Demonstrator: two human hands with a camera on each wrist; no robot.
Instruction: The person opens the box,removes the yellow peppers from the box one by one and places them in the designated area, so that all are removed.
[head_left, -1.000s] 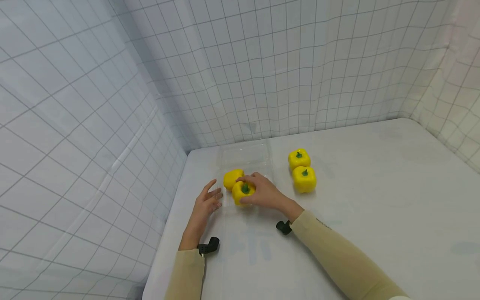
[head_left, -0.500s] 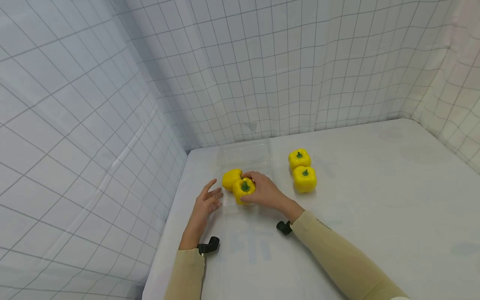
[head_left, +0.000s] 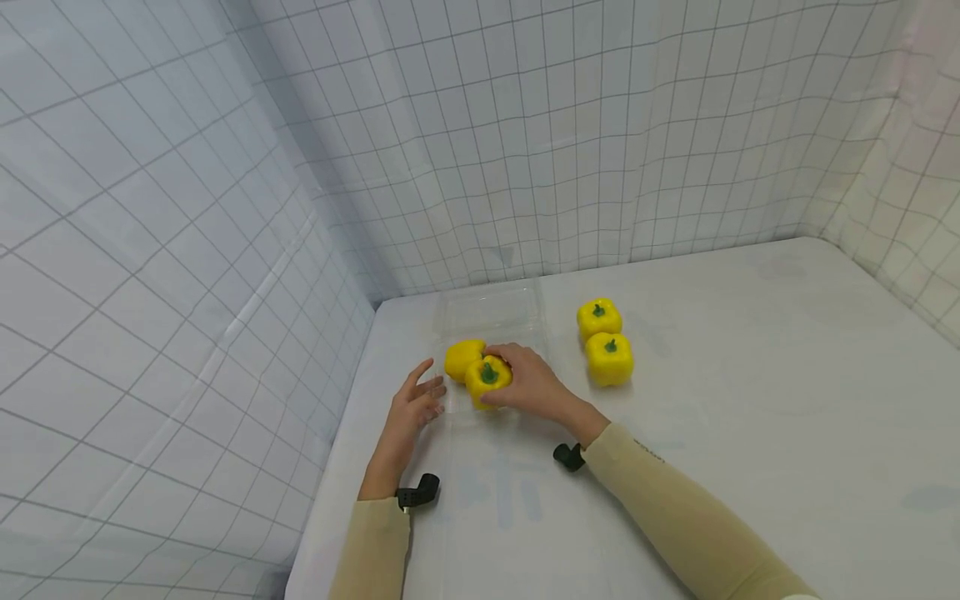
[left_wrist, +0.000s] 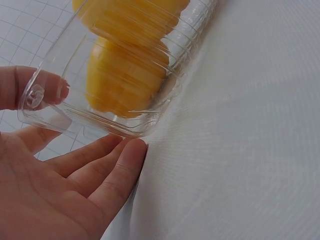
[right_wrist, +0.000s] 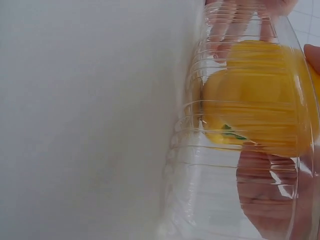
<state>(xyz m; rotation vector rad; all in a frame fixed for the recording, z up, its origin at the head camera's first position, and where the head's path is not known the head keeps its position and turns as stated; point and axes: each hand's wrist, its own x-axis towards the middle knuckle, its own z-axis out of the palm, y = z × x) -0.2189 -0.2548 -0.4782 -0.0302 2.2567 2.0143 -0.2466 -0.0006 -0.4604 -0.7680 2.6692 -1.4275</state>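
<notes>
A clear ribbed plastic clamshell box (head_left: 531,340) lies with its lid (head_left: 487,307) folded back. My right hand (head_left: 528,383) reaches into the box and holds a yellow bell pepper (head_left: 480,386), thumb at the near side and fingers at the far side. This pepper stands with its green stem (head_left: 490,373) upward. Against it lies a second yellow bell pepper (head_left: 462,360), tipped on its side. My left hand (head_left: 408,412) is at the box's left side, fingers extended and loosely spread. In the left wrist view its fingertips (left_wrist: 132,150) are right at the box's corner.
Two more yellow bell peppers, a near one (head_left: 609,360) and a far one (head_left: 598,318), stand stem up to the right of the box. A white cloth (head_left: 720,400) covers the table. Grid-patterned curtains (head_left: 525,150) close off the back and sides.
The pepper lying on its side has shifted slightly left, and the held pepper has shifted slightly toward the back. The right fingers have drawn back from over its top. My left hand stays put.
</notes>
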